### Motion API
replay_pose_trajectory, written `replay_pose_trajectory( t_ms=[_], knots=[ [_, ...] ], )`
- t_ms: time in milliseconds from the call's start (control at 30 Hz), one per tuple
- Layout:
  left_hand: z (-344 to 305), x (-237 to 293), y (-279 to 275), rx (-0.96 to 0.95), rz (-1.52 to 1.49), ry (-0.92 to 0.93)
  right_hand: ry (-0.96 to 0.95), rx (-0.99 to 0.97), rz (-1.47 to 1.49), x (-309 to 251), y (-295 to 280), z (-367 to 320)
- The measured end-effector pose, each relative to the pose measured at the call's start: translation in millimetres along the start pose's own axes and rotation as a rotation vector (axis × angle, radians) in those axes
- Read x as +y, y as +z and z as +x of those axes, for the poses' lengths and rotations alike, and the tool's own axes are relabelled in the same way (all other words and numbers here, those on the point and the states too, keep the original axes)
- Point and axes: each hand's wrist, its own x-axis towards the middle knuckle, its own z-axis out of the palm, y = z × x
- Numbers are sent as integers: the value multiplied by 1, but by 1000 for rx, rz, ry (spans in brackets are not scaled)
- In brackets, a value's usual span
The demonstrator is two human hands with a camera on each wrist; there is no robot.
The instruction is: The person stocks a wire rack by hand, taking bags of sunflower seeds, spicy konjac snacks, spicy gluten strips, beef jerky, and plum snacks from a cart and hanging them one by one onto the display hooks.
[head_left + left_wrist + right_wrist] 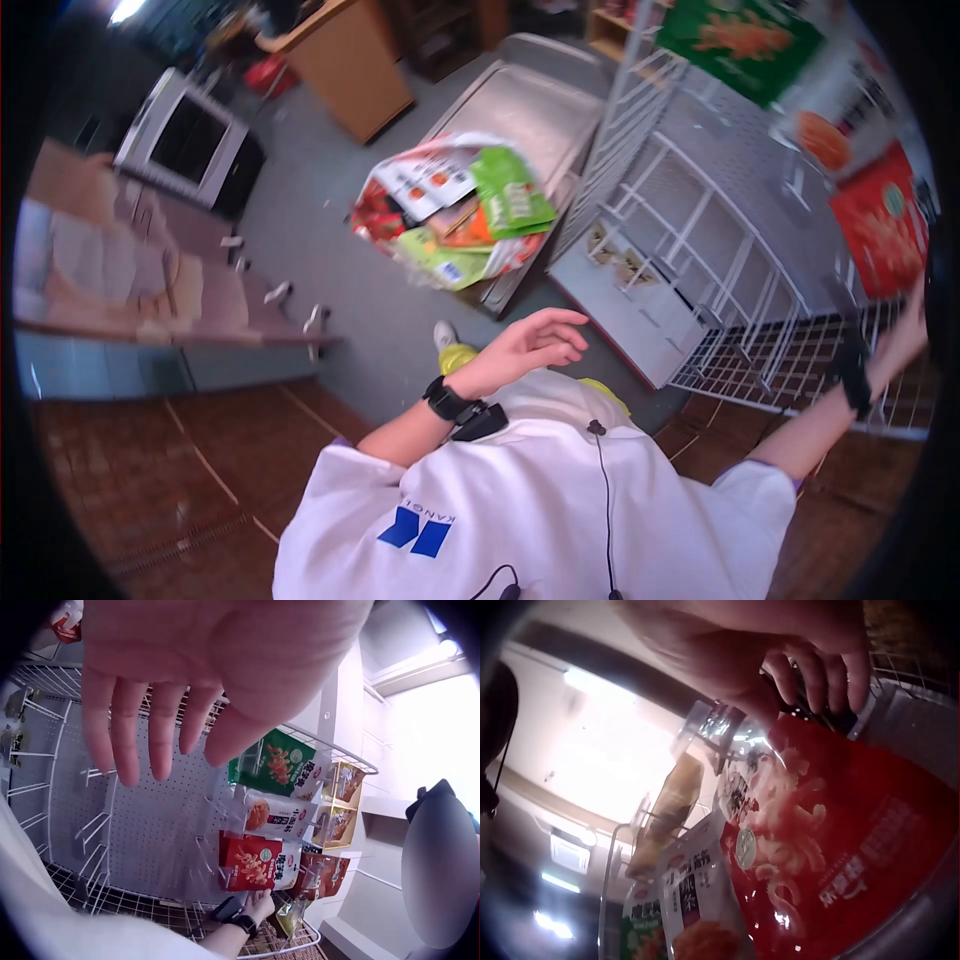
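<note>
My left hand [525, 352] is held in front of my torso, fingers relaxed and nothing in it. The palm [217, 645] and loose fingers fill the top of the left wrist view. Out to the right, my right hand [905, 335] is at the edge of a red snack bag [882, 222] hanging on a white wire rack. In the right wrist view the thumb lies against the edge of this bag, with the other fingertips showing just beyond it. Beside it hang a white snack bag [266, 812] and a green snack bag [279, 763].
A flatbed cart [545, 110] carries an open bag of snack packs [425, 185] ahead of me. The wire rack [700, 200] has a pegboard back and protruding hooks. At left stand a table [130, 325] and a white-framed appliance [185, 140].
</note>
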Motion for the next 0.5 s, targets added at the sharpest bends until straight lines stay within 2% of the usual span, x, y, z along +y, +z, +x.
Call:
replay_pose_trajectory(
  t_ms=[100,133,200,300,333,367,433,467,500],
  knots=[
    [-9,-4,-10,123,-46,-5,-220,306,-51,13,-13,-32],
    [-12,-5,-13,168,-64,-22,-192,399,-72,-15,5,-60],
    [-18,-4,-23,311,-64,-86,-61,270,62,-39,40,-114],
    [-29,-8,-52,482,-46,-67,305,-277,147,-103,107,-206],
    [-33,-5,-62,523,-16,-55,466,-491,339,-105,127,-239],
    [-36,-6,-73,524,-11,-68,488,-727,331,-125,145,-266],
    [-41,-5,-98,647,344,23,667,-1083,445,-152,178,-319],
    [-43,6,-104,643,347,16,569,-1183,504,-165,191,-339],
    [-44,22,-108,670,589,-15,497,-1236,514,-174,204,-359]
  ],
)
